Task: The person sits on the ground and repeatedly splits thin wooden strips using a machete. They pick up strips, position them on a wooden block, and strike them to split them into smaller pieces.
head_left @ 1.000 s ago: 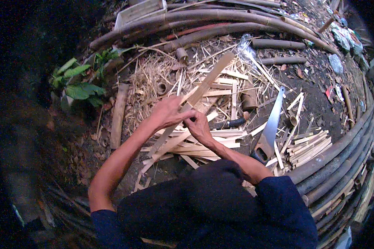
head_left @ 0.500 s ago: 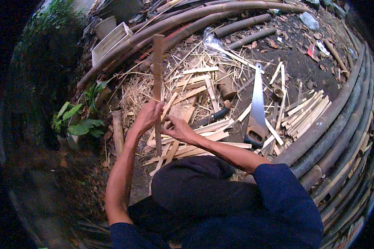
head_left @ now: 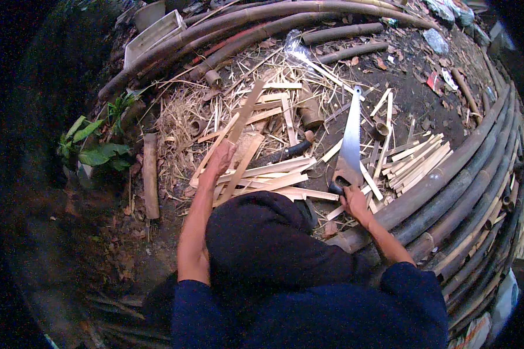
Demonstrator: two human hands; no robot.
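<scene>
My left hand [head_left: 220, 160] grips a long flat bamboo strip [head_left: 245, 113] that slants up and to the right over the pile. My right hand [head_left: 354, 200] is at the handle of a hand saw [head_left: 349, 142] whose blade lies on the ground pointing away from me. Between the hands lies a heap of split bamboo slats [head_left: 273, 177]. A dark cloth over my lap [head_left: 268, 238] hides the ground in front of me.
Long round bamboo poles [head_left: 448, 174] curve along the right and across the top. A stack of short strips [head_left: 419, 163] lies right of the saw. Dry straw [head_left: 183, 116], a green plant [head_left: 96, 148], a short log [head_left: 150, 174] and a white tray [head_left: 151, 35] are on the left.
My right hand has left the strip and moved right to the saw handle. My left hand has tilted the strip from upright to slanting right.
</scene>
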